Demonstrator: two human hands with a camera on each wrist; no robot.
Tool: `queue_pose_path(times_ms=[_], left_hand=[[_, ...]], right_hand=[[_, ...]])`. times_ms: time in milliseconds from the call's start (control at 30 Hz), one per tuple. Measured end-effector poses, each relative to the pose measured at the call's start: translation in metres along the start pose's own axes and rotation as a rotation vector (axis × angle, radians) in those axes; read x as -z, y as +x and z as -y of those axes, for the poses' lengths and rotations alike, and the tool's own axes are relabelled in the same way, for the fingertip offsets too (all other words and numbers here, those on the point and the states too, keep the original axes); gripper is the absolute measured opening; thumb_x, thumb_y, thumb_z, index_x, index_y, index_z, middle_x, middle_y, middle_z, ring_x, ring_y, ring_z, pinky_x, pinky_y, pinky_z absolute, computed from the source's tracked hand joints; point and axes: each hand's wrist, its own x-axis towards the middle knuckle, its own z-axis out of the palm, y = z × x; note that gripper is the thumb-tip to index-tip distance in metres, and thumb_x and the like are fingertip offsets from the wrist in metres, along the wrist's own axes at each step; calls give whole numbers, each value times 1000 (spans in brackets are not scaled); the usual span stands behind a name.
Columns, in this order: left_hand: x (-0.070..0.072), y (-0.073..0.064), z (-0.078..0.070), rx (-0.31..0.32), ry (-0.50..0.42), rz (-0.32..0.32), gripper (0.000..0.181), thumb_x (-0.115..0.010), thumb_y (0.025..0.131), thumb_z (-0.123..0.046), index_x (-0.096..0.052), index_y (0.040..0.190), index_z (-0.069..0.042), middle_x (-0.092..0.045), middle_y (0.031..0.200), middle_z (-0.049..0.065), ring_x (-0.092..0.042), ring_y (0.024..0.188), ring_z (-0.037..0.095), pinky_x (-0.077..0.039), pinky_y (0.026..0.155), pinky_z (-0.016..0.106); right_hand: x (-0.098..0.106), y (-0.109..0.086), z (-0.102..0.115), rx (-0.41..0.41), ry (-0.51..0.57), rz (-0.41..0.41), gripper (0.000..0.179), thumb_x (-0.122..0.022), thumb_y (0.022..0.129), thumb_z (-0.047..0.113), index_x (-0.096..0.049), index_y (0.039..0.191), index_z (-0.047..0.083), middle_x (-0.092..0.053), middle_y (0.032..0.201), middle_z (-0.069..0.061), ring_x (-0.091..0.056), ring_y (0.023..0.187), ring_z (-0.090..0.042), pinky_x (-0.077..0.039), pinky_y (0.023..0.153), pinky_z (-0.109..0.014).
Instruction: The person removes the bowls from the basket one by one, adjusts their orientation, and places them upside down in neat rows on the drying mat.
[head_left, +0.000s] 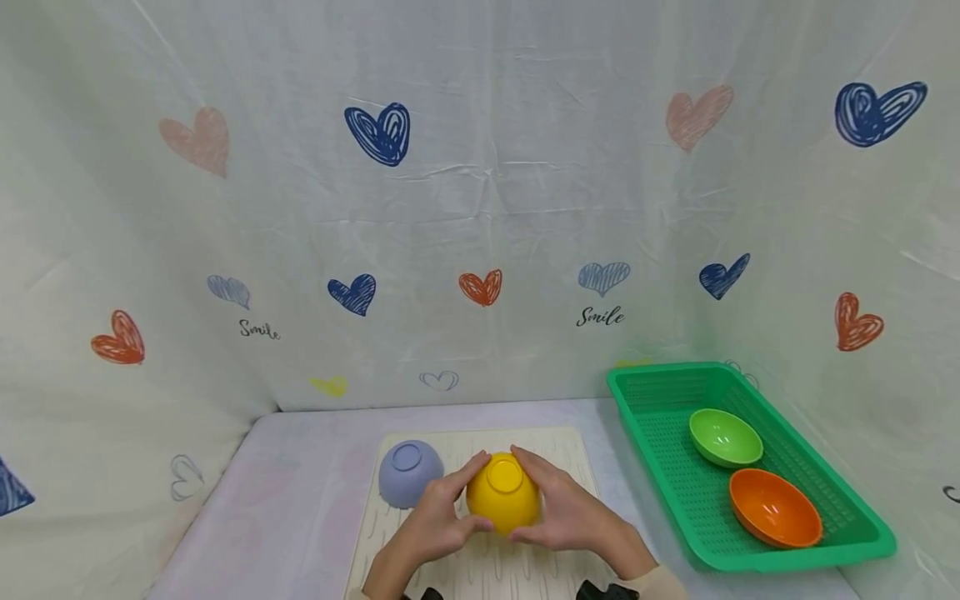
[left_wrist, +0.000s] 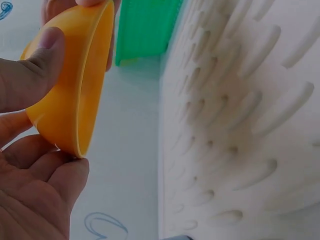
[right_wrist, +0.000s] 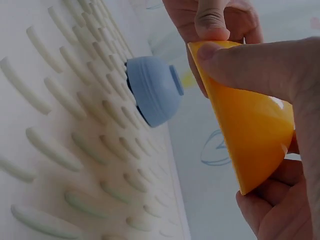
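Between both hands is a yellow bowl [head_left: 503, 500], turned upside down with its foot ring up. My left hand [head_left: 444, 514] grips its left side, thumb at the near side and fingers round the far side. The right hand [head_left: 567, 507] grips the opposite side the same way. In the left wrist view the bowl's rim [left_wrist: 92, 75] faces a ribbed cream drying mat [left_wrist: 240, 125], with a gap between them. A blue-grey bowl [head_left: 409, 473] rests upside down on the mat's back left; the right wrist view shows that bowl [right_wrist: 152, 90] too.
A green basket [head_left: 660, 483] stands on the table at the right. It holds a light green bowl [head_left: 725, 437] and an orange bowl [head_left: 775, 508], both facing up. A white sheet printed with hearts [head_left: 480, 200] hangs behind and at the sides of the table [head_left: 300, 475].
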Motion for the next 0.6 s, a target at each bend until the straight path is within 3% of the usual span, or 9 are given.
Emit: queue_pose_path(times_ms=[200,367,600], left_hand=[[0,2,10,37,31,31,83,-84,85,-17,-43,155,-1,-44,158,17,-50,141,33,-48,111,44],[-4,3,16,84,59,-1,81,-81,87,-9,-40,156,2,-41,160,16,-49,143,33,-45,113,46],[-7,4,23,84,128,-7,81,-80,87,-7,-39,155,3,-40,161,17,-48,143,34,-44,114,48]], right_hand=[[-6,4,-7,17,-12,-28,100,-86,81,46,-38,156,1,-47,158,-16,-53,140,-34,-50,110,-54],[-12,12,-17,-27,15,-71,100,-89,77,47,-43,154,2,-50,155,-14,-55,139,-33,-49,110,-55],[-22,19,-28,-77,51,-93,101,-92,74,46,-46,152,2,-53,153,-13,-56,137,-32,-50,110,-54]])
